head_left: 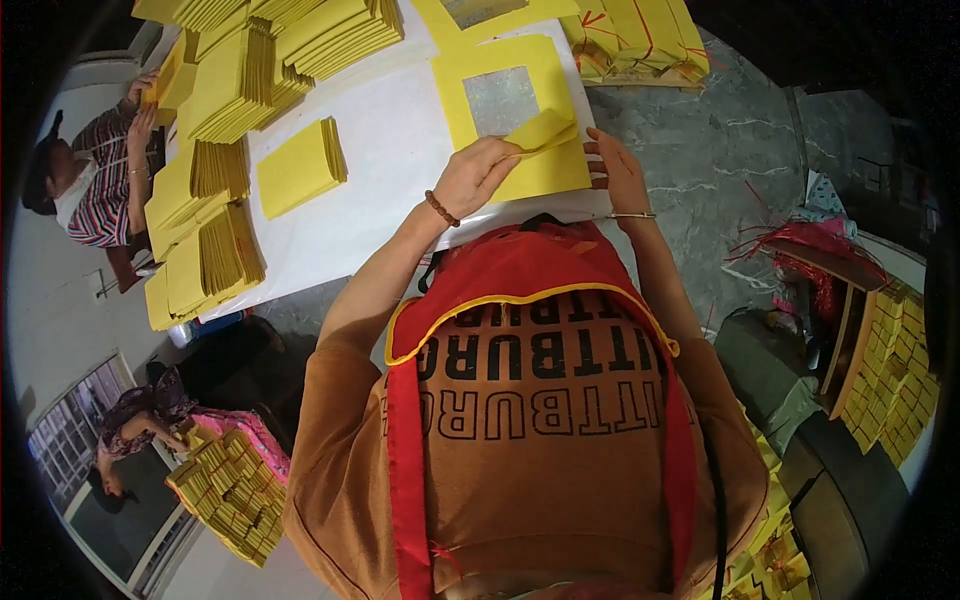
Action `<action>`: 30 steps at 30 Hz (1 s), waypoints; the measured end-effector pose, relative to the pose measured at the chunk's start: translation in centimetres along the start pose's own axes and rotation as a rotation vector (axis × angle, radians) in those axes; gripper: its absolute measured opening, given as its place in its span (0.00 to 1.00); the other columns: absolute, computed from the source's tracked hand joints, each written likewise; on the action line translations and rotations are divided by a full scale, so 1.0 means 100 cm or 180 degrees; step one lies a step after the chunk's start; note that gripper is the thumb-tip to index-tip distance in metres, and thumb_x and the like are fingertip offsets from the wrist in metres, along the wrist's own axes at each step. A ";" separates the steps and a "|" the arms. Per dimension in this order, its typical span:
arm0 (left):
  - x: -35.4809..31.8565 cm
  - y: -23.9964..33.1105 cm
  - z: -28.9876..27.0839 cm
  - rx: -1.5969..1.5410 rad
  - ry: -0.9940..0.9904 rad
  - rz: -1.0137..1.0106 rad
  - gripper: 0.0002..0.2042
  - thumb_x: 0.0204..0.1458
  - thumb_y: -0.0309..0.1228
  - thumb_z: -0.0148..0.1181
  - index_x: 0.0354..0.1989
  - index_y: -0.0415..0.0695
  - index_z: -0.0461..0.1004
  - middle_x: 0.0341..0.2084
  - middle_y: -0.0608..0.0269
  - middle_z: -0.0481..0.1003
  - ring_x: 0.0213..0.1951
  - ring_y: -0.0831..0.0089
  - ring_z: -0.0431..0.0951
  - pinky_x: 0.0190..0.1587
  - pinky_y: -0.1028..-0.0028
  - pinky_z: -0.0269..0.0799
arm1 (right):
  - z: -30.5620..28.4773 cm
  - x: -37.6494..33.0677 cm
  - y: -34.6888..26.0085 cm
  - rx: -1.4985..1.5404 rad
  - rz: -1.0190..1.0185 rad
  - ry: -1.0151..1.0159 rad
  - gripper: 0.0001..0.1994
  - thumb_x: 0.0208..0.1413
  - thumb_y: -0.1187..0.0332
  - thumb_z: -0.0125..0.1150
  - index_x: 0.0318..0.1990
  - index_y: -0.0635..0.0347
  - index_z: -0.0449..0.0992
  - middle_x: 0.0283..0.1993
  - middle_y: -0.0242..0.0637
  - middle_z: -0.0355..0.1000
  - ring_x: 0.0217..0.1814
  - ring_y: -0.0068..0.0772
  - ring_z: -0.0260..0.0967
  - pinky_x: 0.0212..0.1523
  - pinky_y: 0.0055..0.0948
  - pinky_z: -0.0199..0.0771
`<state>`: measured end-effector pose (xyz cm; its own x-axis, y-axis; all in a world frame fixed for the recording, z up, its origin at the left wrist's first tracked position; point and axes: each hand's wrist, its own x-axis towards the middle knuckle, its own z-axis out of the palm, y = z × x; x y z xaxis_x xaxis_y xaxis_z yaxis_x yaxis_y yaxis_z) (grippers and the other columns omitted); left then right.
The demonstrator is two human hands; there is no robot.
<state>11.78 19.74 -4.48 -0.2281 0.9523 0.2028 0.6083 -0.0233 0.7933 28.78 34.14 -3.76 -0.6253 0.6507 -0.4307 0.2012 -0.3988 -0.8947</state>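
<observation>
brown shirt (550,510) nearest the lens, worn under a red apron (530,265) with yellow piping; dark block lettering on the shirt front, upside down from here. past it, white tabletop (375,130) with the yellow sheet (545,177) lying at its near right corner, grey-silver patch (498,92) on the sheet's upper part. left hand (483,170), brown bead bracelet on the wrist, is closed on the sheet, fingers gripping a raised fold (542,132) that runs across it just below the patch. right hand (617,170), thin bangle on the wrist, is open, fingers apart, at the sheet's right edge; can't tell if it touches. second sheet (550,8) with a similar patch sits just beyond, cut off by the frame. one small folded stack (298,168) lies alone left of the hands, stacks of folded yellow paper (225,90) fill the far left, more stacks (205,265) along the left edge. yellow bundles with red ties (635,40) at top right, past the table edge. co-worker in a striped top (105,185) has hands on yellow paper at far left; another person (150,415) lower left, by a heap of yellow bundles (230,490). red strands (825,250) on the right side, more yellow blocks (888,365) below them
</observation>
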 end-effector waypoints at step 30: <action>-0.009 0.010 -0.011 -0.0206 -0.0466 -0.0523 0.28 0.39 0.39 0.62 0.51 0.46 0.63 0.38 0.53 0.66 0.41 0.61 0.66 0.42 0.71 0.63 | 0.019 0.007 -0.011 0.0622 0.0244 -0.0366 0.20 0.52 0.70 0.48 0.54 0.55 0.58 0.38 0.33 0.65 0.39 0.26 0.68 0.33 0.28 0.75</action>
<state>11.80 18.55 -3.22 -0.2043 0.9788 -0.0138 0.5209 0.1206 0.8450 26.68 33.80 -2.83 -0.6978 0.5403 -0.4702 0.1088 -0.5689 -0.8152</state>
